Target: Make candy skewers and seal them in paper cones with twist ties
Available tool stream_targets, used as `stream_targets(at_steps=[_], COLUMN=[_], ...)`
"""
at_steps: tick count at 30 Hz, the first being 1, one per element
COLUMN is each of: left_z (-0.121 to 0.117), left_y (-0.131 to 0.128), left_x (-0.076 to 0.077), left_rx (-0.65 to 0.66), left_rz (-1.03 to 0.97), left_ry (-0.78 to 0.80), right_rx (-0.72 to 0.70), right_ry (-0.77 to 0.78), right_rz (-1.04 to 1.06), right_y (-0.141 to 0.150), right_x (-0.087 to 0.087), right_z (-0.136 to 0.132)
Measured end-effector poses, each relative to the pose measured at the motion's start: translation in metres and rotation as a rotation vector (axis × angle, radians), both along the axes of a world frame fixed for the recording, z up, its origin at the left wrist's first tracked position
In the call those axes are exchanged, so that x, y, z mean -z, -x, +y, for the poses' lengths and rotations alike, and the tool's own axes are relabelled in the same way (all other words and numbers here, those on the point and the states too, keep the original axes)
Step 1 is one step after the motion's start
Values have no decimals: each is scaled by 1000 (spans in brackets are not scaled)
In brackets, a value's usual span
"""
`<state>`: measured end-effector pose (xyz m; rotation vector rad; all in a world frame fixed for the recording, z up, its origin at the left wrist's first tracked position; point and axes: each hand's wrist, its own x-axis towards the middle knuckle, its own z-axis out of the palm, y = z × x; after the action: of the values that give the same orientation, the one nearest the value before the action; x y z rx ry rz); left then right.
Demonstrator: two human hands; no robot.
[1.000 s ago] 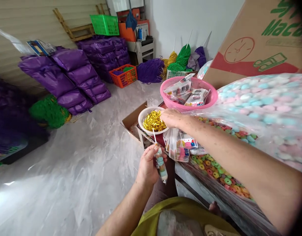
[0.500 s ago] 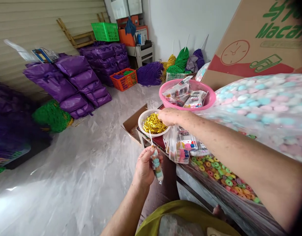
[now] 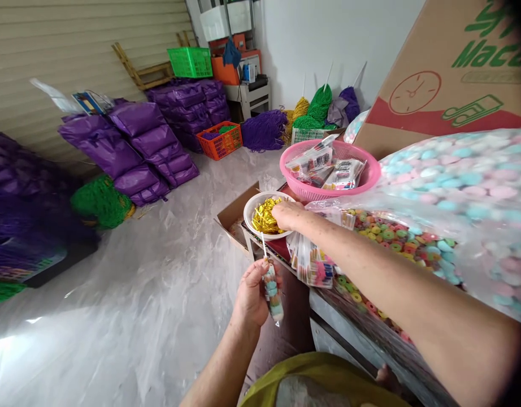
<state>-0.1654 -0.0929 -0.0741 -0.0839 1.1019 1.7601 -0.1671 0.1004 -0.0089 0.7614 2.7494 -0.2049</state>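
My left hand [image 3: 252, 291] is closed around a candy skewer [image 3: 273, 294] in a clear wrapper, with pale blue, orange and white pieces inside. Its white stick [image 3: 264, 246] points up towards the bowl. My right hand [image 3: 288, 216] reaches into a white bowl [image 3: 248, 217] of gold twist ties [image 3: 264, 215]. Its fingers are bent and pressed together, their tips hidden among the ties, so what they pinch cannot be made out. Just below my right forearm, a bundle of flat printed packets [image 3: 309, 263] lies at the table edge.
A pink basket [image 3: 288, 178] of printed packets stands behind the bowl. Bags of ring candies [image 3: 387, 234] and pastel candies [image 3: 468, 169] fill the right side, before a large carton [image 3: 396, 135]. An open cardboard box [image 3: 233, 212] sits left of the bowl. Purple bundles [image 3: 133, 144] stand across the floor.
The view has shifted slightly, moving the scene right and down. My right hand is still at the bowl, its forearm lower, uncovering more ring candies. My left hand keeps the skewer.
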Motion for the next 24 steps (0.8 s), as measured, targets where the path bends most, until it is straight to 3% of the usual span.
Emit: stream_targets(at_steps=[7, 15, 18, 21, 24], left_z=[12, 15, 20, 25, 28], left_y=[-2, 4, 8, 2, -21], left_x=[-8, -20, -25, -26, -25], left_rx=[62, 25, 5, 62, 149], left_rz=[10, 37, 61, 77, 108], left_ry=[-93, -101, -112, -116, -83], right_rx=[56, 82, 106, 116, 237], right_ry=[11, 152, 258, 512, 941], right_rz=[-65, 267, 357, 466, 715], right_y=[-12, -33, -57, -100, -146], right_x=[-28, -35, -44, -41, -19], right_z=[12, 17, 7, -20, -56])
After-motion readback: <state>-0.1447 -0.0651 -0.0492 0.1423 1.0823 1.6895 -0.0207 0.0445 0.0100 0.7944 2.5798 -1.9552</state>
